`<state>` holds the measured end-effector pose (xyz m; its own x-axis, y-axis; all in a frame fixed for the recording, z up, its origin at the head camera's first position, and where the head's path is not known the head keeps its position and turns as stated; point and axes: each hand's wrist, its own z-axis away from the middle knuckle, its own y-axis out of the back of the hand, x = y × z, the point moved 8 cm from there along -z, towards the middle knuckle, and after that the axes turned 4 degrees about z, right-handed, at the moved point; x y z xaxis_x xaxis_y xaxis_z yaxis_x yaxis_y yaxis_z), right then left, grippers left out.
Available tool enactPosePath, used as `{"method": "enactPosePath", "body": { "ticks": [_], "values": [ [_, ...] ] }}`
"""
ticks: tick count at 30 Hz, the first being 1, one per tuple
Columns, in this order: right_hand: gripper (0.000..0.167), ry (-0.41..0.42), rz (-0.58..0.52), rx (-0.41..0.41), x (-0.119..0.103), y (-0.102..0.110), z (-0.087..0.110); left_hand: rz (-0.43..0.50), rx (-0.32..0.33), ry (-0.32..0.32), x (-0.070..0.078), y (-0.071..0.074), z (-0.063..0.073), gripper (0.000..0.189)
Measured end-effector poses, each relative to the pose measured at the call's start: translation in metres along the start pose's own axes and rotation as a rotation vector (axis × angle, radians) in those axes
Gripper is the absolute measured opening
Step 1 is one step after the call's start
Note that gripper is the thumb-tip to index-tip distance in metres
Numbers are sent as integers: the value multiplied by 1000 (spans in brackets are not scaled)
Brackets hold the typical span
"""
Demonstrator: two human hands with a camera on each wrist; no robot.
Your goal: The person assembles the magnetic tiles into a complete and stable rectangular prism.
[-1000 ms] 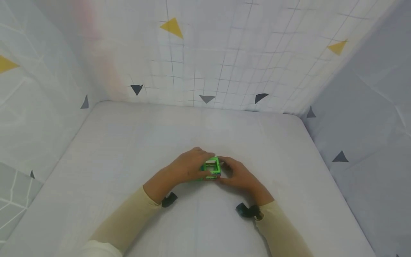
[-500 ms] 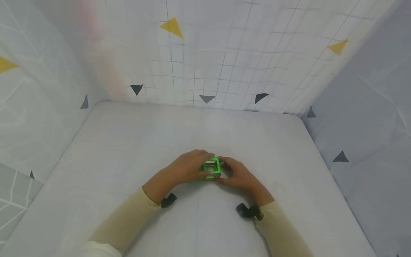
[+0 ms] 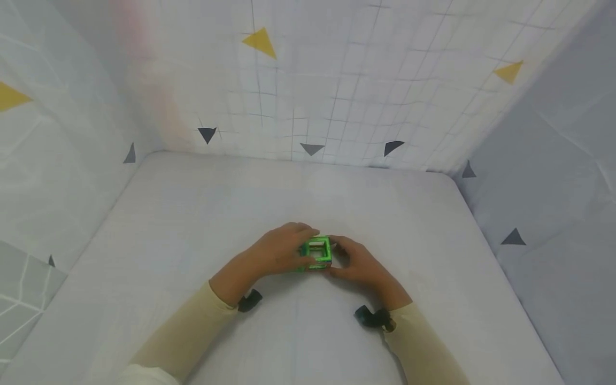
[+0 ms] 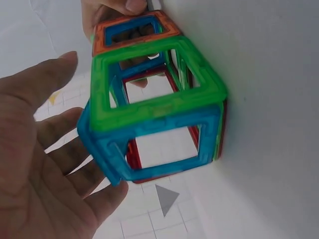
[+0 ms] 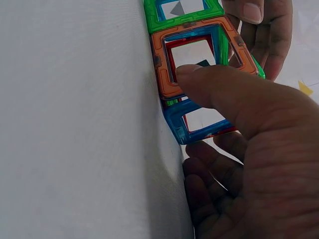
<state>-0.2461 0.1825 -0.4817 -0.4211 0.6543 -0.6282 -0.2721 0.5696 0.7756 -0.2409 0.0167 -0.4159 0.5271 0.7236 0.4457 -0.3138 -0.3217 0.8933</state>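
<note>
A hollow block of see-through magnetic tiles [image 3: 329, 248] stands on the table between my hands. The left wrist view shows a green tile [image 4: 159, 107] next to a blue tile [image 4: 159, 124]. An orange tile [image 5: 189, 27] faces my right hand. My right hand [image 3: 358, 262] holds this end, its thumb [image 5: 219, 87] over the orange tile and its other fingers around the far side. My left hand [image 3: 276, 251] curves loosely about the left end. In its wrist view the thumb [image 4: 57, 74] stands apart from the tiles, while the fingertips lie right at the blue edge.
The white table [image 3: 240, 198] stretches out around the hands. A gridded white backdrop [image 3: 337, 80] with yellow and dark triangles rises behind it, and grey sheets [image 3: 553, 187] border the sides. Dark wrist mounts [image 3: 372, 316] hang under both forearms.
My left hand has shifted slightly left, uncovering a little more of the tiles. The right hand and the block keep their place.
</note>
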Motion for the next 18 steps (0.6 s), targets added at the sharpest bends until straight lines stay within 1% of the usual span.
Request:
{"method": "enactPosePath", "body": {
  "ticks": [2, 6, 9, 11, 12, 16, 18],
  "values": [
    [74, 1, -1, 0, 0, 1, 0, 6, 31, 10, -3, 5, 3, 67],
    [75, -8, 9, -5, -3, 1, 0, 5, 144, 19, -11, 19, 15, 59],
    [77, -29, 30, -21, -5, 1, 0, 29, 198, 43, -18, 22, 25, 55],
    [78, -37, 50, -33, -7, 1, 1, 38, 212, 73, -24, 19, 30, 56],
    [79, -42, 62, -40, -8, 1, 1, 28, 214, 89, -27, 18, 32, 57],
    [79, -79, 71, -51, -12, 5, 2, -58, 227, 162, -37, 20, 41, 65],
    [78, -128, 89, -37, -11, 9, 3, -104, 223, 210, -44, 23, 45, 68]
  ]
}}
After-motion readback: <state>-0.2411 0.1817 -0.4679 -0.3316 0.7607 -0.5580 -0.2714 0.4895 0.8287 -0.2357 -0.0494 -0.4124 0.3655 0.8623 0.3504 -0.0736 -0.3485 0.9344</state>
